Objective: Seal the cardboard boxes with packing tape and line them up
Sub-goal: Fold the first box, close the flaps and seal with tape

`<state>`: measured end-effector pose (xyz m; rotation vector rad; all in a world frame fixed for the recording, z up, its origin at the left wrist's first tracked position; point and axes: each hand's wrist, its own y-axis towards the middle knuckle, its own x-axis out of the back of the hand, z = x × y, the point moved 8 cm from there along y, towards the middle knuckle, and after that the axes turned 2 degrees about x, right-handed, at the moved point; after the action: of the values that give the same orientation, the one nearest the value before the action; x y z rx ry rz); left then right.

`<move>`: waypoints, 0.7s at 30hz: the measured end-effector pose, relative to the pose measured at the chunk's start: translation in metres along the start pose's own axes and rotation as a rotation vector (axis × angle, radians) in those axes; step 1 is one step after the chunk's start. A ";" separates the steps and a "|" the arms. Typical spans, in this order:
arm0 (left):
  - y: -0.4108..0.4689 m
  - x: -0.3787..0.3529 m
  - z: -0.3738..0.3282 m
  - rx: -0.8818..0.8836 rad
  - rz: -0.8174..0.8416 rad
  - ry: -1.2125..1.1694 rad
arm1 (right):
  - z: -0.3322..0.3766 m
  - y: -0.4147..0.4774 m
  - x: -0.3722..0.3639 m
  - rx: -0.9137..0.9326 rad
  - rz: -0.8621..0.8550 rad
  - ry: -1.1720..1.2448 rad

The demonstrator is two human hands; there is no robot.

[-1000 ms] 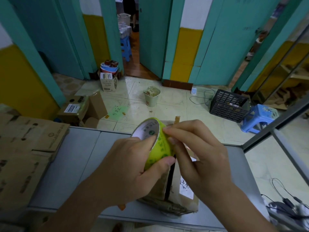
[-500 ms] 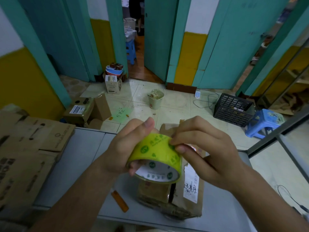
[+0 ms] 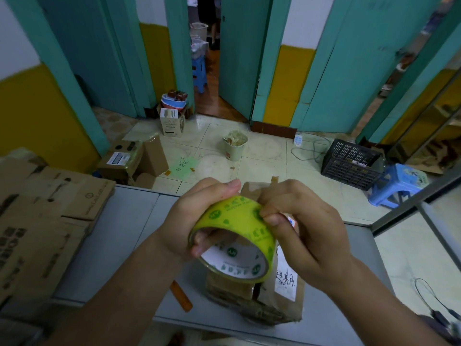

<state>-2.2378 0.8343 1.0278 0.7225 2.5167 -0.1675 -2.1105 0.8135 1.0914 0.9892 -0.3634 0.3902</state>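
We work at a grey metal table [image 3: 117, 236] in a room with teal doors and yellow-and-white walls. Nearest to us, on the table's front edge, lies a worn brown cardboard box [image 3: 262, 299], its top flaps meeting at a dark open seam, with a white label bearing handwriting on its right flap. A small orange strip [image 3: 181, 295] lies on the table just left of the box.

Above the box we hold a roll of yellow-green packing tape [image 3: 239, 236] with green printed logos and a white inner core. Our left hand [image 3: 199, 216] grips the roll, thumb over the top and fingers passing through the core. Our right hand [image 3: 301, 233] closes narrowly on the roll's right edge, thumb and forefinger pinched against the tape surface.

At the left of the table lies a stack of flattened brown cardboard sheets [image 3: 42, 221]. Farther away, on the pale tiled floor, stand an open cardboard carton [image 3: 129, 161], a beige waste bin [image 3: 234, 146], a black plastic crate [image 3: 349, 163] and a blue plastic stool [image 3: 396, 186].
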 end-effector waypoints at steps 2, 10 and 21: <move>0.003 -0.003 -0.003 0.027 0.034 -0.018 | -0.002 -0.001 0.003 -0.019 -0.023 -0.032; 0.002 0.008 -0.001 0.139 -0.038 -0.053 | 0.007 0.005 0.008 0.099 0.165 -0.153; 0.006 0.005 -0.002 0.219 0.022 -0.146 | 0.007 0.022 0.008 0.083 0.301 -0.155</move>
<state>-2.2387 0.8421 1.0273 0.7927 2.3727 -0.4770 -2.1147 0.8196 1.1150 1.0518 -0.6448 0.6063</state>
